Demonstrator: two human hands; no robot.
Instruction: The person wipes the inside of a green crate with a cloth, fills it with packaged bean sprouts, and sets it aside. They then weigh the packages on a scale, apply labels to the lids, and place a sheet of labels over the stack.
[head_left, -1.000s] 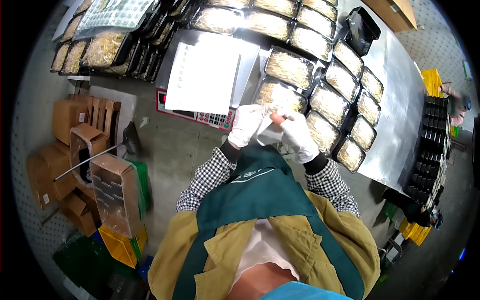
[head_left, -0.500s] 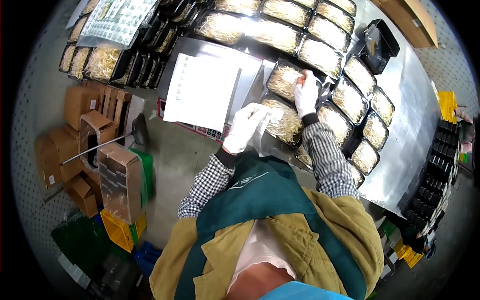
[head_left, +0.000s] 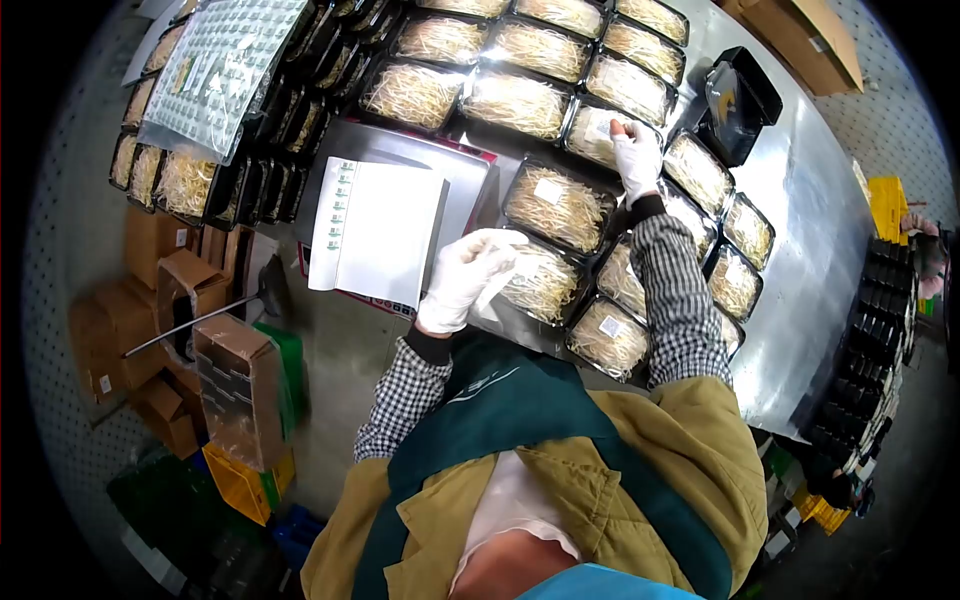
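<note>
Ideally, the left hand (head_left: 462, 278), pinching a white strip (head_left: 494, 287), avoids creases; the right hand (head_left: 639, 160), grip unclear, presses the tray (head_left: 588, 138) lightly.

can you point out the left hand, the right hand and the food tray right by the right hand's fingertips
left hand (head_left: 462, 282): head view, on the back of the white glove
right hand (head_left: 638, 160): head view, mid-glove
food tray (head_left: 589, 140): head view, on its top, left of the fingertips
</note>
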